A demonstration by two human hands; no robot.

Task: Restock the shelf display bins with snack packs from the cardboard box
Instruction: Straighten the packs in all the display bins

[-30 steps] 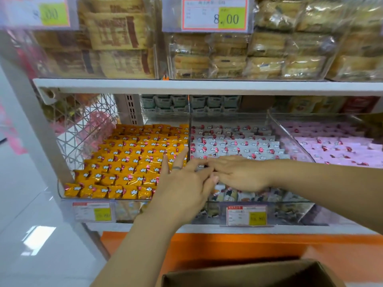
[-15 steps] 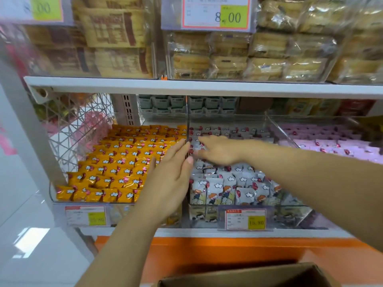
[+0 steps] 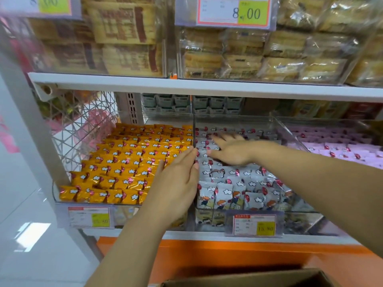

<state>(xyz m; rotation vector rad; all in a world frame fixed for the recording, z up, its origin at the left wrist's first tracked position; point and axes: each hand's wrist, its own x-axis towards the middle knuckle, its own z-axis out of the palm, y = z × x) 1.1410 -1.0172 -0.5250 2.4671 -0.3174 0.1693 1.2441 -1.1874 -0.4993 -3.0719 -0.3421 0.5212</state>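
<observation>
Three clear display bins stand side by side on the lower shelf. The left bin [image 3: 62,200] holds rows of orange snack packs [image 3: 128,162]. White-grey snack packs [image 3: 234,183] fill the middle bin [image 3: 298,212], and pink packs [image 3: 339,148] lie in the right one. My left hand [image 3: 178,183] is flat with straight fingers, its tips at the clear divider [image 3: 194,133] between the orange and white packs. Palm down and fingers spread, my right hand [image 3: 230,150] presses on the white-grey packs toward the back of the middle bin. The cardboard box [image 3: 259,278] shows only its top edge at the bottom.
A white shelf board [image 3: 207,85] runs just above the bins, carrying bagged pastries [image 3: 259,52] and a price sign [image 3: 234,11]. Price tags [image 3: 253,224] hang on the bin fronts. An orange base panel [image 3: 228,253] sits below. White floor tiles [image 3: 27,224] lie to the left.
My right hand has slid from the front of the middle bin toward its back across the white-grey packs. My left hand has stayed near the divider, shifting slightly.
</observation>
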